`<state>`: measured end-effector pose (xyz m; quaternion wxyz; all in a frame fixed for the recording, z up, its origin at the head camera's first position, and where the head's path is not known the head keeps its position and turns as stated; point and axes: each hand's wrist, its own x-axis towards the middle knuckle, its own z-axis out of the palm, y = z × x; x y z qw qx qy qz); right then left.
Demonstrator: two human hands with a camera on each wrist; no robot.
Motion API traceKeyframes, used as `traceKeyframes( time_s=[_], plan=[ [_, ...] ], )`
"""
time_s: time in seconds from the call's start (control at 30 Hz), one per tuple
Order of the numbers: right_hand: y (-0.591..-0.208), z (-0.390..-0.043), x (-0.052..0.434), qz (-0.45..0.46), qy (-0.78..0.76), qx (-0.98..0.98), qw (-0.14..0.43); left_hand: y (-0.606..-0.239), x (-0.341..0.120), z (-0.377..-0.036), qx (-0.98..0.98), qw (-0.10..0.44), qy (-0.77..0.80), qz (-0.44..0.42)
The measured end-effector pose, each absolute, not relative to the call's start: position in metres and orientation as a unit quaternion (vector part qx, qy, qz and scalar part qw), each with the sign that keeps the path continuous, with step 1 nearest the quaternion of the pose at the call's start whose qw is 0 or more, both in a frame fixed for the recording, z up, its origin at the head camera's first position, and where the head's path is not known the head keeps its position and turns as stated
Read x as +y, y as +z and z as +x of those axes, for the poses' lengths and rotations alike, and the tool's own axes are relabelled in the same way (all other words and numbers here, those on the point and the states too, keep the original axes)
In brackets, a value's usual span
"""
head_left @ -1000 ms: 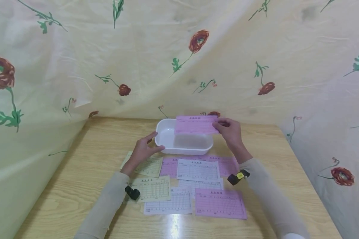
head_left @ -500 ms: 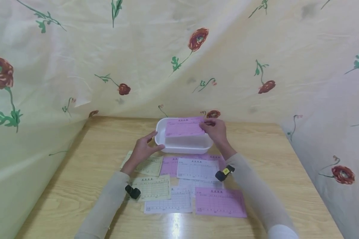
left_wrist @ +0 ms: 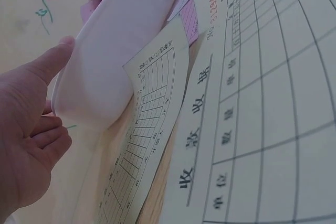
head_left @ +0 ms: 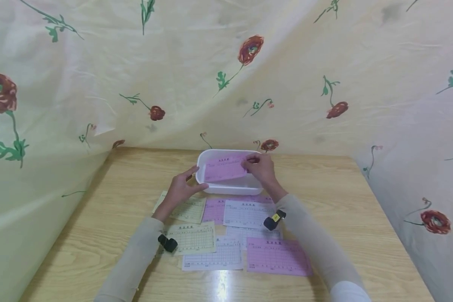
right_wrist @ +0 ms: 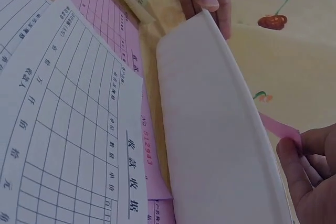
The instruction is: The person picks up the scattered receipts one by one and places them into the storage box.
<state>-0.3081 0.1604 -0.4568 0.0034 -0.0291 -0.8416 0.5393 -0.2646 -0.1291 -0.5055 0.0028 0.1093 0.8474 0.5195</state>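
The right hand [head_left: 261, 168] pinches a pink slip [head_left: 222, 170] partly inside the white tub [head_left: 232, 191]; the left hand [head_left: 179, 189], its grip wide, holds the tub's end. Forms [head_left: 249, 213] overlap on the wooden surface [head_left: 347, 197] before flowered cloth [head_left: 211, 75].

In the left wrist view, the pale yellow slip [left_wrist: 273, 129] filling the right side bears the black heading 收款收据 at lower centre, then 单位, 数量 and 单价; its red number, top centre, is unclear in its digits. In the right wrist view, the white slip [right_wrist: 68, 108] at left carries 收款收据, 收款人, 万 and 元. Beside it, left of centre, the partly covered pink slip [right_wrist: 113, 24] shows red "NO 812943", as best legible. The head view's held pink slip [head_left: 224, 168], at centre, has print too small to read.
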Motion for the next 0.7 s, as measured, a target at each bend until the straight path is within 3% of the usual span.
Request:
traceKeyframes(
  time_s=[0.53,0.7],
  plan=[
    [-0.4596,-0.3092,0.1585,0.005,0.491,-0.871,-0.014,-0.5033,-0.1284,-0.2639,0.850,0.002,0.514,0.113],
    [-0.4536,-0.3080,0.1649,0.026,0.456,-0.890,0.011,-0.5034,-0.1282,-0.2641,0.853,0.002,0.510,0.111]
  ],
)
